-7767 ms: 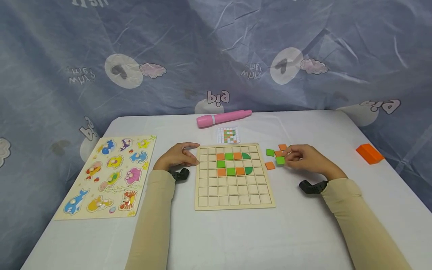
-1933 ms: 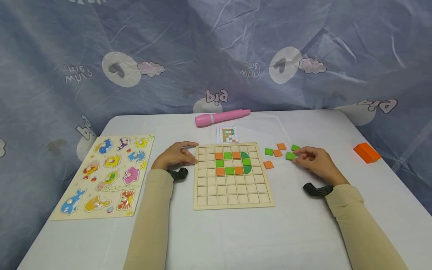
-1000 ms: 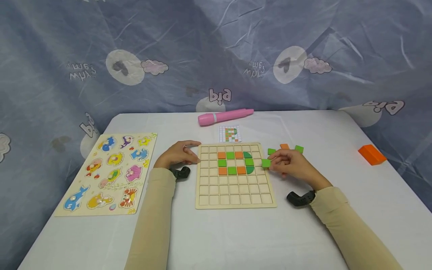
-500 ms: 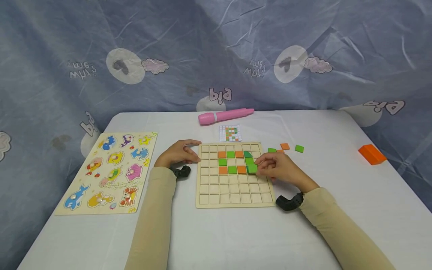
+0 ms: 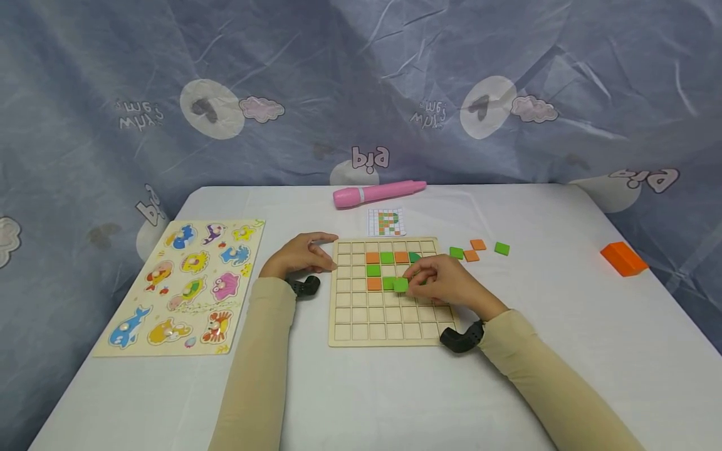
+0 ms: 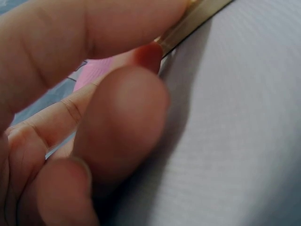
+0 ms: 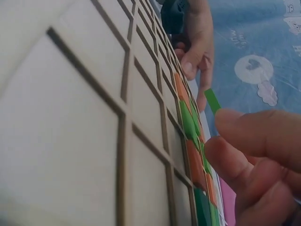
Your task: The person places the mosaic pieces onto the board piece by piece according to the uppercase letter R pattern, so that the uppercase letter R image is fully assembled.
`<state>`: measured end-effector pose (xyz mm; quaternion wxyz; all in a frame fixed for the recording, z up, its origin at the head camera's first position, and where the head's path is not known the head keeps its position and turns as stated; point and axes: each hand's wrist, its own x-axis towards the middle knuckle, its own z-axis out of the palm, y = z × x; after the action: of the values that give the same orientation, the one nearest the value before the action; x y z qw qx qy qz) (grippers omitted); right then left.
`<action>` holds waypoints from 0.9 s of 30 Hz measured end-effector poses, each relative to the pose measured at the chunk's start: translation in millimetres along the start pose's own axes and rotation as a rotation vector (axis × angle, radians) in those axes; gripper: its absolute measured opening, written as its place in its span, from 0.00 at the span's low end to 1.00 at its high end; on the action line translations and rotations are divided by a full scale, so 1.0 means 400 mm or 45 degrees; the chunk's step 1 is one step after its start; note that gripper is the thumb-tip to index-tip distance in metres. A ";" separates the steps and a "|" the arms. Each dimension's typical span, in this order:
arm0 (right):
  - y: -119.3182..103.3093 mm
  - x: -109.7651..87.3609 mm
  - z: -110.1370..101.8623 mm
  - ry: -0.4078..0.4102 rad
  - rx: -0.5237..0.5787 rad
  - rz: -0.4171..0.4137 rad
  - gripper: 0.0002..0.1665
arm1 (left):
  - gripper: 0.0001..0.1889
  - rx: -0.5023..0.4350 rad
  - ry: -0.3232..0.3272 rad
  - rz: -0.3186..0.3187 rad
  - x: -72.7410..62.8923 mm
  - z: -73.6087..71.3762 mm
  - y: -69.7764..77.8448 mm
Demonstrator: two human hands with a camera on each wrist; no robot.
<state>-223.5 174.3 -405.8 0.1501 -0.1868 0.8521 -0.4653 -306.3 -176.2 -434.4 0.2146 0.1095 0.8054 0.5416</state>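
My right hand [image 5: 445,282] pinches a green square tile [image 5: 400,285] between thumb and fingers, just above the wooden grid board [image 5: 389,332]. In the right wrist view that tile [image 7: 212,100] is edge-on and apart from the board. Orange and green tiles form a small pattern in the board's upper cells; a dark green curved tile [image 5: 414,257] shows at its top right. My hand covers the pattern's right side. My left hand [image 5: 301,257] rests at the board's left edge, forefinger and thumb touching it; the left wrist view shows its fingers [image 6: 127,108] close up, holding no tile.
Loose green [image 5: 502,248] and orange tiles [image 5: 477,244] lie right of the board. Behind it are a small pattern card [image 5: 386,222] and a pink pen-shaped object [image 5: 378,194]. An animal puzzle board [image 5: 180,288] lies left; an orange block [image 5: 623,259] sits far right.
A green square now fills the pattern's right side between the curved tiles. My right hand then took another green tile from the loose ones and carried it left over the board. My left hand stayed.
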 end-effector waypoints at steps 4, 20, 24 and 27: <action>-0.005 0.006 0.017 -0.010 -0.043 -0.022 0.13 | 0.41 -0.007 -0.002 0.003 0.000 0.002 0.002; -0.037 0.031 0.070 -0.063 -0.255 -0.113 0.10 | 0.41 0.005 0.023 -0.036 0.003 -0.001 0.000; -0.046 0.035 0.078 -0.068 -0.288 -0.140 0.10 | 0.41 0.009 0.008 -0.023 0.003 -0.002 -0.001; -0.052 0.039 0.085 -0.069 -0.312 -0.180 0.09 | 0.41 0.011 0.020 -0.036 0.002 -0.002 0.002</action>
<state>-218.8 131.8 -407.1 0.1160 -0.2757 0.8830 -0.3618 -307.4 -176.2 -433.8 0.2155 0.0946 0.8108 0.5359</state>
